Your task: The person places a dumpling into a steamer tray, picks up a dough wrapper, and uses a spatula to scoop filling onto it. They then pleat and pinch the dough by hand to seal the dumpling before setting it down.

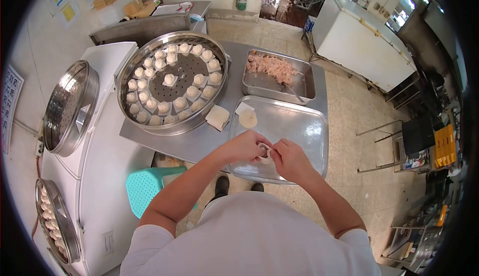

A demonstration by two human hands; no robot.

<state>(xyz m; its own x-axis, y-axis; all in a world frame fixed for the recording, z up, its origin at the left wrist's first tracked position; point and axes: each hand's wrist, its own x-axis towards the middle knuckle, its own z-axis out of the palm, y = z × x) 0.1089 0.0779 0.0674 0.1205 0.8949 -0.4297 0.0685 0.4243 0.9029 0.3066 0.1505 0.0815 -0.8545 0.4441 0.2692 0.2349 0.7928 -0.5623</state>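
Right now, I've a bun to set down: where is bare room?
The steamer tray has a bare perforated middle around a lone bun; its outer rings are crowded. The flat steel tray is bare right of the dough round; the left hand and right hand hold a half-shaped bun over its near edge.

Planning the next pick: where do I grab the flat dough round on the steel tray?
Probably its near rim, on the side of the left hand and right hand, both pinching a dumpling. The dough round lies flat on the steel tray, no wall to clamp: come from above, lift the rim, peel. A paper square crowds its far edge.
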